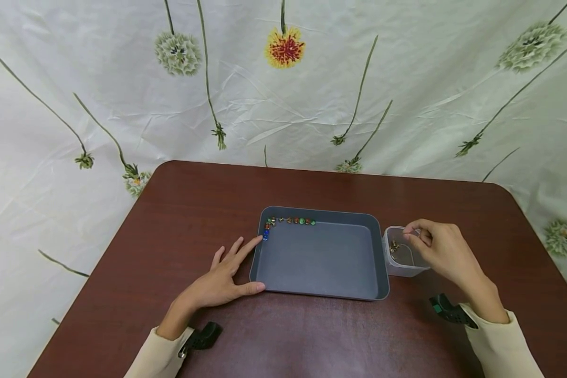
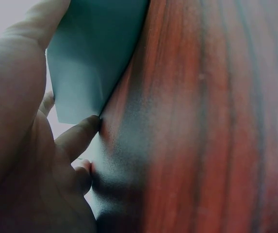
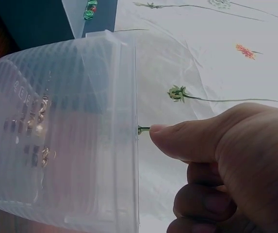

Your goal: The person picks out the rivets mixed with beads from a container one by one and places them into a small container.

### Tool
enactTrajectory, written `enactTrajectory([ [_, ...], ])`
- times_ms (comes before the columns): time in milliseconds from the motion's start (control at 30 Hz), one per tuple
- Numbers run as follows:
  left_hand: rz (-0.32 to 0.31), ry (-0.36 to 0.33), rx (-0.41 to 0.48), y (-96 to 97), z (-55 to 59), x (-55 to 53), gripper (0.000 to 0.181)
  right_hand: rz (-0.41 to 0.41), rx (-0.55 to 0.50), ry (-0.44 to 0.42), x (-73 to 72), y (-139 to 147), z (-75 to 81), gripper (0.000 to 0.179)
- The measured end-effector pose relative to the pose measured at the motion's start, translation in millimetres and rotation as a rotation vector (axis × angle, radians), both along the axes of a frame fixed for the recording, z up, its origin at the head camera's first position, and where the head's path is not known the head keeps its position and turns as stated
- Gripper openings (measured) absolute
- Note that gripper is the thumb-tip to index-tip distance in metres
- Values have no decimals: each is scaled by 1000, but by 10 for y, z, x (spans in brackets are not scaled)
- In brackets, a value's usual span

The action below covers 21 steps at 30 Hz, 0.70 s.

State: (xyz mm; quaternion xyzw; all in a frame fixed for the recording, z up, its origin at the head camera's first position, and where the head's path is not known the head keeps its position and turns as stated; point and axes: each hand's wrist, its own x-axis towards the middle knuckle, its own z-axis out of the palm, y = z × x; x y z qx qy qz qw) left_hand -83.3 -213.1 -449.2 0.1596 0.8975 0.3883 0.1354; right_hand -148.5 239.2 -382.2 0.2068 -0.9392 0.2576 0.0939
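A dark grey tray [image 1: 318, 257] lies on the table, with a row of small shiny beads [image 1: 295, 220] along its far edge. The row turns down the left side and ends in blue beads [image 1: 266, 232]. My left hand [image 1: 219, 281] has its fingers spread at the tray's left side, the index fingertip near the blue beads and the thumb at the near left corner. My right hand [image 1: 441, 252] is over a clear plastic container [image 3: 61, 136], thumb and index tips close together, other fingers curled. Anything between those tips is too small to make out.
Several small gold-coloured pieces [image 1: 394, 245] lie inside the container, which stands against the tray's right side. The brown wooden table [image 1: 312, 336] ends at a white flowered cloth [image 1: 245, 79] behind it. A dark wrist camera [image 1: 205, 336] hangs under the left cuff.
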Motion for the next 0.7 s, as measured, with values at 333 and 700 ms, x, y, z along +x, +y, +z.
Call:
enactTrajectory([
  [333,-3,-2,3,20,20,-11,95,1,8,-4,-2,-6,1,5],
  [700,2,-8,-4,-7,3,-4,95,32,10,-19,-29,-56,-15,9],
])
